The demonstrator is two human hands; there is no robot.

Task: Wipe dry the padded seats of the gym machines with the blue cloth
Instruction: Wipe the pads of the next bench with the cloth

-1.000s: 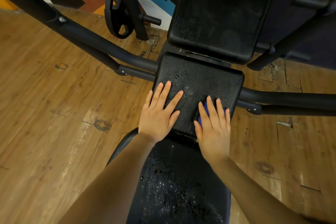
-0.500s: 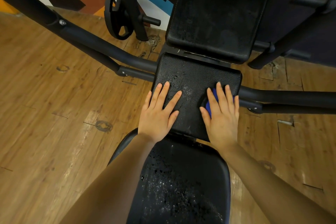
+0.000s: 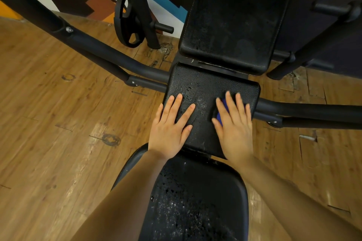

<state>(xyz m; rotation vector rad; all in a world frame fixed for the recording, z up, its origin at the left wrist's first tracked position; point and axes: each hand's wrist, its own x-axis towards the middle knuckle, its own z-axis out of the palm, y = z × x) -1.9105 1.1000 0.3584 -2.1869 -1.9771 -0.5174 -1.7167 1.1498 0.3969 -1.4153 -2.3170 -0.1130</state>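
Observation:
A black padded seat [image 3: 205, 84] lies in the middle of the machine, with water drops on its left half. My left hand [image 3: 172, 125] rests flat on the seat's left side, fingers spread. My right hand [image 3: 235, 125] presses the blue cloth [image 3: 222, 110] flat onto the right side; only a strip of cloth shows between thumb and forefinger. A nearer pad [image 3: 197, 201] below my arms is speckled with drops. A tilted back pad [image 3: 233, 21] stands behind the seat.
Black steel tubes [image 3: 109, 58] run left and right [image 3: 313, 109] from the seat. A weight plate [image 3: 127, 23] hangs on a post at the back. Worn wooden floor [image 3: 58, 123] lies on both sides, with a painted wall behind.
My right hand slid the cloth from the seat's near edge forward and to the right. My left hand stayed in place.

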